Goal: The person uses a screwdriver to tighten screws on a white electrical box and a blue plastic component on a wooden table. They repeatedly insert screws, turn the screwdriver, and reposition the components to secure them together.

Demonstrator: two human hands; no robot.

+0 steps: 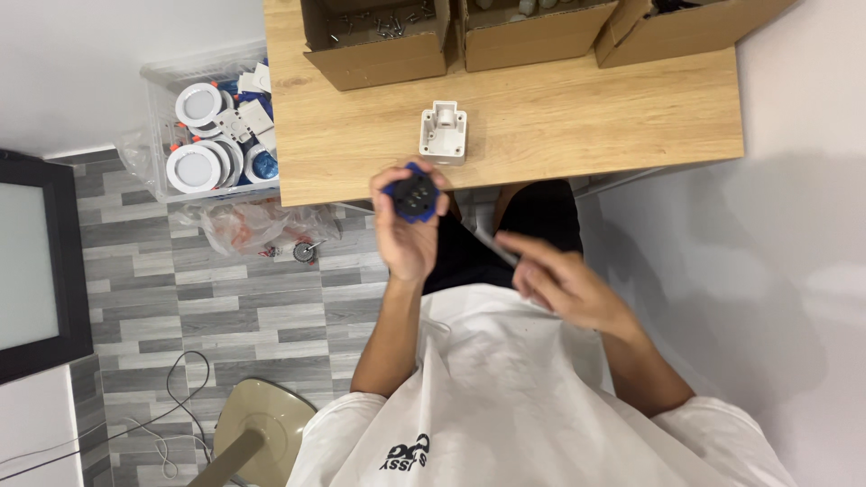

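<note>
From overhead, the left hand (408, 236) grips a round blue-and-black socket insert (415, 194), face up just off the wooden table (577, 117) edge, as if to bare its holes. The right hand (564, 284) pinches a thin screwdriver (496, 246) loosely, angled toward it. A white plastic housing (444, 133) waits nearby.

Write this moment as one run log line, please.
left hand: holds blue and black round part | right hand: holds thin tool | white housing: on wooden table
</note>
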